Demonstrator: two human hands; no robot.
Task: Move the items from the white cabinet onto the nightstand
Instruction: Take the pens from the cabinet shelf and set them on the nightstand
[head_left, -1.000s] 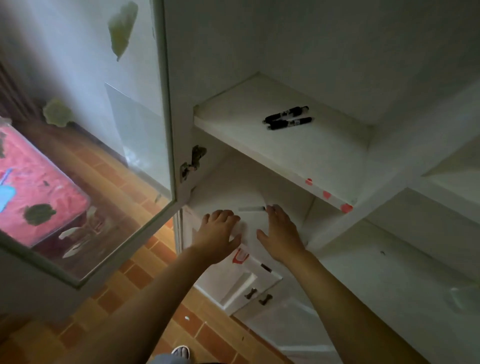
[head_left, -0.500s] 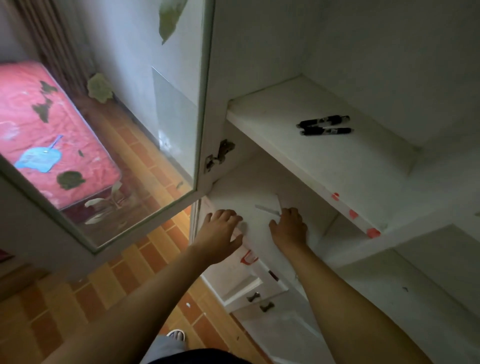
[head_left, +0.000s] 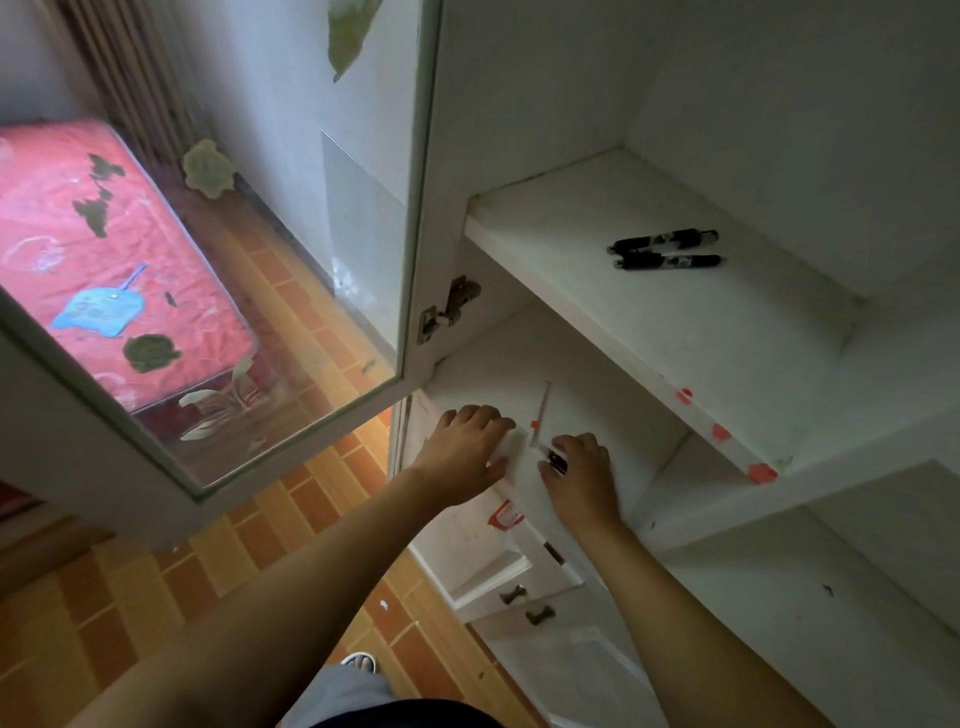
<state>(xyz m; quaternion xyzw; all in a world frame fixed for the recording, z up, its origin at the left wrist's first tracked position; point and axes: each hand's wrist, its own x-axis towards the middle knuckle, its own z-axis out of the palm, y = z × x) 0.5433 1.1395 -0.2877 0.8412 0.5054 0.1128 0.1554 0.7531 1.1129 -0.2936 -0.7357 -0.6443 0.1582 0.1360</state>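
Since half second ago: right hand (head_left: 582, 475) now curled, pinching pen (head_left: 543, 431) on lower shelf (head_left: 597, 374); left hand (head_left: 467, 447) fingers bent over white paper (head_left: 511, 449); two black pens (head_left: 665, 249) unmoved on upper shelf (head_left: 675, 322)

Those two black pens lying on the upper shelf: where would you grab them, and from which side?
Take the two black pens across their middles, from the shelf's open front edge. They lie flat, side by side and nearly parallel, so one pinch might span both. The cabinet wall behind blocks other approaches.
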